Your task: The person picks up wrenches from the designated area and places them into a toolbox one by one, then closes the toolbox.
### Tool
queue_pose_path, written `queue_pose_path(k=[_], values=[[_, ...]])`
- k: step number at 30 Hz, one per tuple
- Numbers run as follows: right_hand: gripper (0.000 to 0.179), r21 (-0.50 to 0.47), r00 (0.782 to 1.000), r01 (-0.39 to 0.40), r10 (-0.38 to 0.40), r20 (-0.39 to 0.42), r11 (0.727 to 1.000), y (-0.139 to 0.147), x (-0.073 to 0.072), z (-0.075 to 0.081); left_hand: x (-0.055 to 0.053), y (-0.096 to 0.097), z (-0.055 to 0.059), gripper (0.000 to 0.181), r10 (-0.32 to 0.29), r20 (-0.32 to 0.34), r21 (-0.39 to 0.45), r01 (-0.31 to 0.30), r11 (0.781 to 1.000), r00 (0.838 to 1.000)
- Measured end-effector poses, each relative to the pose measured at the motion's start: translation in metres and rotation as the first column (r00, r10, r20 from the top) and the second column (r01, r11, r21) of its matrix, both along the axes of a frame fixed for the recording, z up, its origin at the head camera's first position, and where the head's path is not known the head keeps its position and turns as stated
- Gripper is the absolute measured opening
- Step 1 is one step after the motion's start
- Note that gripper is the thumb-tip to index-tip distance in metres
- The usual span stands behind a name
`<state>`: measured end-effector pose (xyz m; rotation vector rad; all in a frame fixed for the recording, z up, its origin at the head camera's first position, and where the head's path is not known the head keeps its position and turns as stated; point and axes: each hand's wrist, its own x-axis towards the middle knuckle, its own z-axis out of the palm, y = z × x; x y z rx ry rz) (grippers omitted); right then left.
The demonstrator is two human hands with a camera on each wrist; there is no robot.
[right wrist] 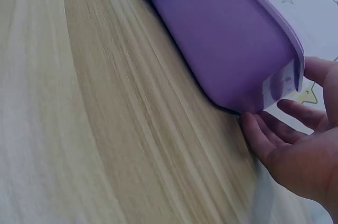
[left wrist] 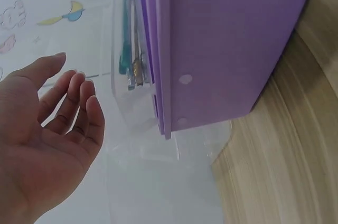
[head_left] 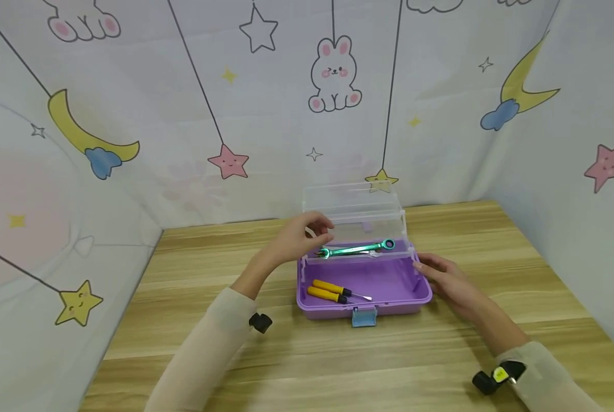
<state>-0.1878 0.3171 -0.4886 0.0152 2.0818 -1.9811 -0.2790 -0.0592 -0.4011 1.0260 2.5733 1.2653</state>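
Observation:
A purple toolbox point(head_left: 379, 280) stands with its clear lid point(head_left: 350, 197) raised at the back. In its clear upper tray lie a green ratchet wrench point(head_left: 358, 249) and other metal tools, partly hidden. Two yellow-handled screwdrivers point(head_left: 332, 287) lie in the lower compartment, at the left. Over the left end of the tray hovers my left hand point(head_left: 307, 236), fingers loosely bent with nothing between them; the left wrist view shows this hand point(left wrist: 58, 129) apart from the box. My right hand point(head_left: 448, 280) holds the box's right end, thumb at the rim and fingers low against the side.
The toolbox sits on a wood-grain table point(head_left: 209, 257). A blue latch point(head_left: 364, 316) hangs down at the box's front. Behind and beside the table hangs a white curtain point(head_left: 265, 103) printed with bunnies, stars and moons.

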Motion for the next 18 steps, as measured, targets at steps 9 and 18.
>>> queue_pose_path(k=[9,18], values=[[0.06,0.153,0.978,0.055,-0.023,-0.205,0.987,0.002,-0.003,0.019,0.006,-0.028,-0.005,0.029,0.166,0.064,0.204,-0.176,0.963,0.984],[0.062,0.115,0.964,0.048,-0.015,-0.265,0.992,0.012,-0.029,0.03,-0.004,-0.042,-0.032,0.034,0.385,0.183,0.421,-0.426,0.801,0.905]])
